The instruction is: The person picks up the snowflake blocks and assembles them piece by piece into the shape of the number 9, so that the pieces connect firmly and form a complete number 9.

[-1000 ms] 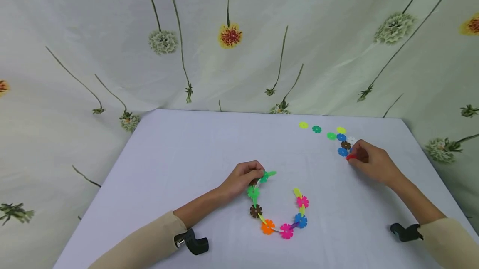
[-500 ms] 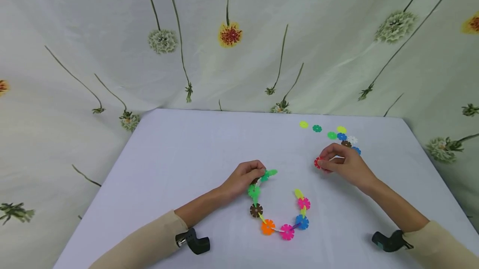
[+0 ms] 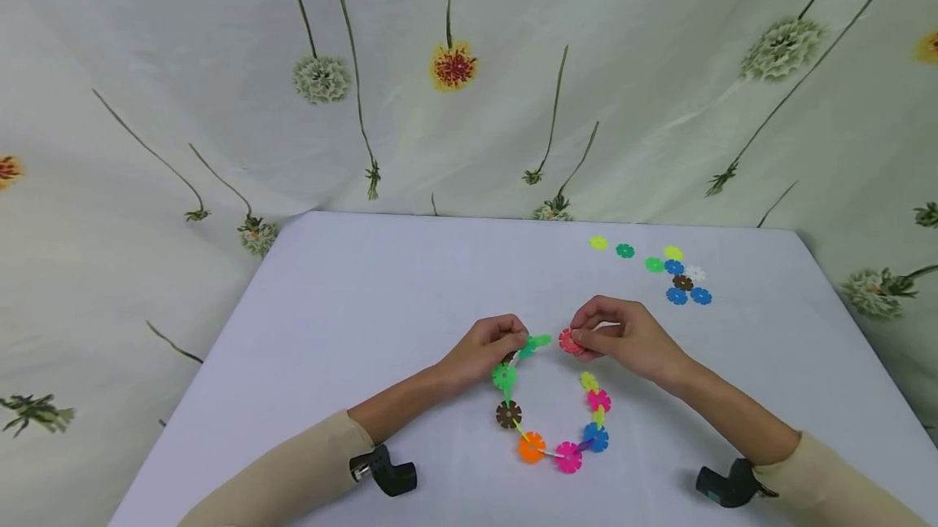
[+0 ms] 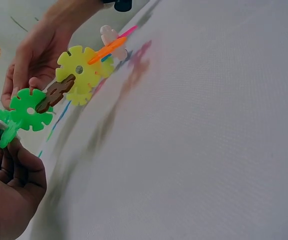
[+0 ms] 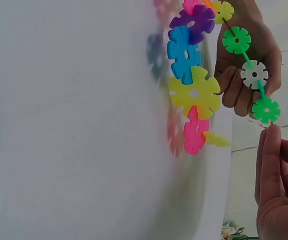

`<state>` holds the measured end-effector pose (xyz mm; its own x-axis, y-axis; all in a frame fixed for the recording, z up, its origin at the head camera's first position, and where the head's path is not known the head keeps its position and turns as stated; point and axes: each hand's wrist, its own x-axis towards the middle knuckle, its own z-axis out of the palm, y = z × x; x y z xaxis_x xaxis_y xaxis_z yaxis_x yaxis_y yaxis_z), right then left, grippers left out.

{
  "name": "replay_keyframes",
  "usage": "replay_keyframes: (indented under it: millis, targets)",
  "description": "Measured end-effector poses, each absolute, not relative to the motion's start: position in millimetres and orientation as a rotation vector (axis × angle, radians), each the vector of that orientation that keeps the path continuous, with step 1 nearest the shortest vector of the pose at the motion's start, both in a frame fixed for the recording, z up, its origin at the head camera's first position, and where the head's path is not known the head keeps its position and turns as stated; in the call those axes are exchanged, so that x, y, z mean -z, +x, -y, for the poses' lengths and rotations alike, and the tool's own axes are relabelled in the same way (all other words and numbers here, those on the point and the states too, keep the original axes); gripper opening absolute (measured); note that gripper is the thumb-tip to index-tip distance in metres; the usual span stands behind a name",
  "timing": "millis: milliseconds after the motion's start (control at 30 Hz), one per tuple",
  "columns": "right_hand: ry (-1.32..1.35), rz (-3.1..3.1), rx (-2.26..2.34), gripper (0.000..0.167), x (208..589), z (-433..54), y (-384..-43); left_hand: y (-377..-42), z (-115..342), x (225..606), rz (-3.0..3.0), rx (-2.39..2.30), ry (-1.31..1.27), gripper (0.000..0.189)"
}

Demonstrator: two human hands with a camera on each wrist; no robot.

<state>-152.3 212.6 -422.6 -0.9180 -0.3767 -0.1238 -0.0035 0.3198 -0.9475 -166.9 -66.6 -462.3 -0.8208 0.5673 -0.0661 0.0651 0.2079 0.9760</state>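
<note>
A chain of notched plastic snowflake discs [image 3: 532, 447] in several colours curves in an open ring. My left hand [image 3: 489, 348] pinches the ring near its green upper-left end, and a green disc [image 3: 541, 340] sticks out past the fingertips. Between thumb and fingers my right hand [image 3: 632, 338] holds a loose red snowflake disc [image 3: 567, 340], a short gap to the right of that green end. The chain's other end is a yellow disc [image 3: 589, 381], below the right hand. In the right wrist view my right fingers [image 5: 271, 160] hide nearly all of the red disc.
Several loose snowflake discs lie at the back right of the white table [image 3: 381, 283], among them a brown disc [image 3: 682, 283], a white disc [image 3: 695, 273] and a yellow disc [image 3: 598, 243]. A flowered cloth [image 3: 645, 103] hangs behind the table's far edge.
My right hand has taken the red disc from the loose group and carried it left, close to the chain's green end. My left hand keeps its pinch, almost unmoved.
</note>
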Motion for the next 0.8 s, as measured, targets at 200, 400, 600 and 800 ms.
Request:
replay_keyframes:
  millis: [200, 400, 600, 800]
  targets:
    - [-0.367, -2.240, 1.682, 0.024, 424.8, -204.5, -153.0, -166.4, 64.2, 461.7, -2.075, -1.653, 0.622, 0.023]
    - [-0.370, -2.246, 1.696, 0.023, 427.1, -200.3, -153.8, -166.1, 65.8, 462.5, -2.078, -1.671, 0.621, 0.023]
    - [-0.268, -2.267, 1.765, 0.027, 429.6, -194.0, -151.4, -165.8, 65.9, 462.5, -2.069, -1.689, 0.593, 0.023]
    - [-0.214, -2.229, 1.824, 0.026, 428.6, -188.2, -148.3, -166.3, 65.5, 463.3, -2.071, -1.698, 0.612, 0.022]
